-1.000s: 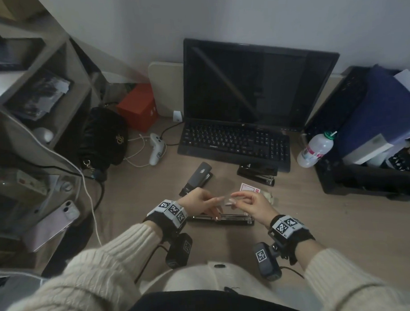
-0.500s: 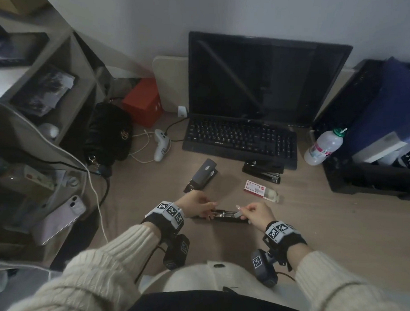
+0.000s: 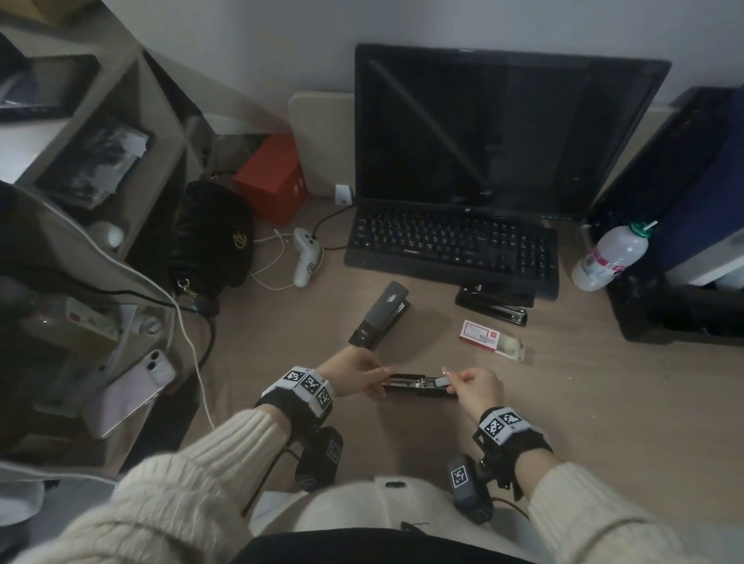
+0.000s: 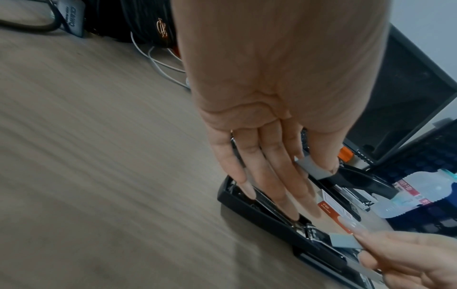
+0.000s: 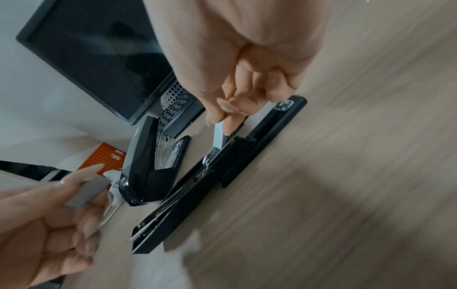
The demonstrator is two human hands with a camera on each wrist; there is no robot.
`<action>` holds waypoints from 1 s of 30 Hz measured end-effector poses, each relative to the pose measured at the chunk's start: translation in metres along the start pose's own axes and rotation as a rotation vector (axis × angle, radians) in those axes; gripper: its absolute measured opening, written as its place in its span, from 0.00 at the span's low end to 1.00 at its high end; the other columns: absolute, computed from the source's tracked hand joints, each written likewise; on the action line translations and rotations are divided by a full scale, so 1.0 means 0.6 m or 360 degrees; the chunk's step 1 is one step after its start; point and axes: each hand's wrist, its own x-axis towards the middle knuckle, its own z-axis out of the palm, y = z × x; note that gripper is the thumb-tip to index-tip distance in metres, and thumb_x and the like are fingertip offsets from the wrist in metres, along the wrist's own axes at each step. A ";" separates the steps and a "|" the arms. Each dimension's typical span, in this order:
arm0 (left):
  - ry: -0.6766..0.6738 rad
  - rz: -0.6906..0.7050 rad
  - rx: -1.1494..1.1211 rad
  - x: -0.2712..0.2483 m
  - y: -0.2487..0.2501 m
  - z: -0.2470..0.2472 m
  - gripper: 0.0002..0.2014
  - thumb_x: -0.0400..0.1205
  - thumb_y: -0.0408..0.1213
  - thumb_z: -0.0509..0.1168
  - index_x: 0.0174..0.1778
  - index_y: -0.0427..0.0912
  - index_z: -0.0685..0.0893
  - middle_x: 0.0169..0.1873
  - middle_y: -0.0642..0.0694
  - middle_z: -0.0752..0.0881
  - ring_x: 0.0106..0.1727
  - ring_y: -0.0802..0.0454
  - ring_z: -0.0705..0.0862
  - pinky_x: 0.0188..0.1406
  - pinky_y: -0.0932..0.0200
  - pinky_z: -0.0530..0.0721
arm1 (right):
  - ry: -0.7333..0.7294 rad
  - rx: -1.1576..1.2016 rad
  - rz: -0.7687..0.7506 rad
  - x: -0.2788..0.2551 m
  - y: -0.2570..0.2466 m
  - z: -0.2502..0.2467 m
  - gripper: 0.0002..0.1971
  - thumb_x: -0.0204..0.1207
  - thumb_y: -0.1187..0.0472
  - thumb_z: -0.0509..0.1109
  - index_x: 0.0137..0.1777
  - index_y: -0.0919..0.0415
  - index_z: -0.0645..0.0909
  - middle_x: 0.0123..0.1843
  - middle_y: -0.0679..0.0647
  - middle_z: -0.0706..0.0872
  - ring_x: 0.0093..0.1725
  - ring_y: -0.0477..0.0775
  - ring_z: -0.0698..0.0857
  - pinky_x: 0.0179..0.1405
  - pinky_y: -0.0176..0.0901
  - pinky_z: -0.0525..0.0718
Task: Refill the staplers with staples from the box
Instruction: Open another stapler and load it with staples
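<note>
A black stapler lies opened flat on the desk between my hands, its metal magazine showing. My right hand pinches a short grey staple strip and holds its end at the magazine's rear. My left hand hovers over the stapler's front end with its fingers stretched out, and the thumb pins a second grey staple strip against them. The red and white staple box lies open behind the stapler. A grey-topped stapler and another black stapler stand further back.
A keyboard and monitor fill the back of the desk. A plastic bottle and a black tray sit at the right. A black bag, a white controller and cables lie at the left.
A second ago both hands held a staple strip together above the desk. They have since parted, each with a piece, and dropped to the open stapler.
</note>
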 end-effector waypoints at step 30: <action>0.0055 0.0082 0.0119 -0.013 -0.012 -0.021 0.15 0.83 0.52 0.65 0.37 0.47 0.86 0.39 0.42 0.93 0.40 0.48 0.92 0.47 0.49 0.90 | -0.0152 -0.0359 -0.0022 0.005 -0.005 -0.016 0.22 0.78 0.44 0.67 0.28 0.56 0.86 0.32 0.48 0.88 0.38 0.52 0.84 0.42 0.41 0.74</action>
